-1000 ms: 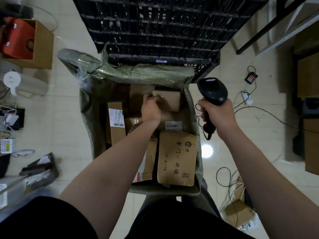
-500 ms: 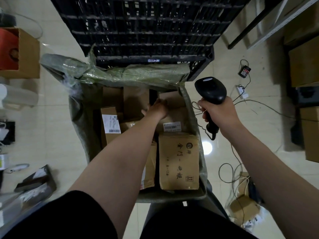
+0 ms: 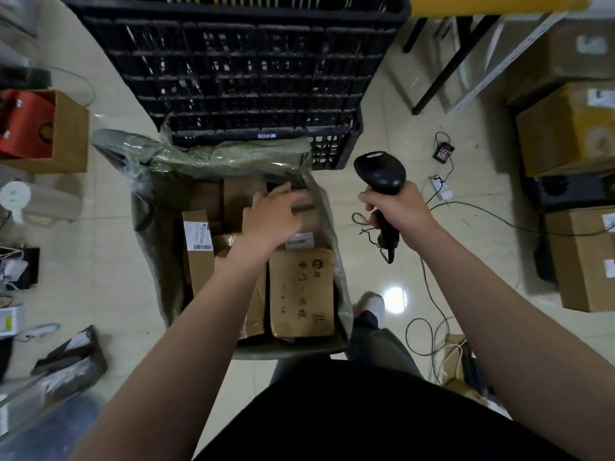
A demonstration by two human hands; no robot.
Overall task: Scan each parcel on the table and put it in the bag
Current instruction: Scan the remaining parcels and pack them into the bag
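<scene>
A green woven bag [image 3: 153, 227] stands open on the floor below me, packed with several brown cardboard parcels. A large parcel with black writing [image 3: 301, 291] lies at the near right, and a narrow upright one with a white label [image 3: 198, 247] stands at the left. My left hand [image 3: 271, 216] hovers over the far parcels with its fingers spread and holds nothing. Just right of the bag, my right hand [image 3: 397, 211] grips the handle of a black barcode scanner [image 3: 381, 174], whose head points away from me.
A big black plastic crate [image 3: 233, 68] stands right behind the bag. Cables [image 3: 432, 294] trail over the tiled floor at the right, near stacked cardboard boxes [image 3: 579, 257]. At the left are a box holding a red thing [image 3: 66, 128] and clutter.
My left hand has let go of the parcel it was setting at the far end of the bag and has lifted with its fingers spread. The right hand still holds the scanner.
</scene>
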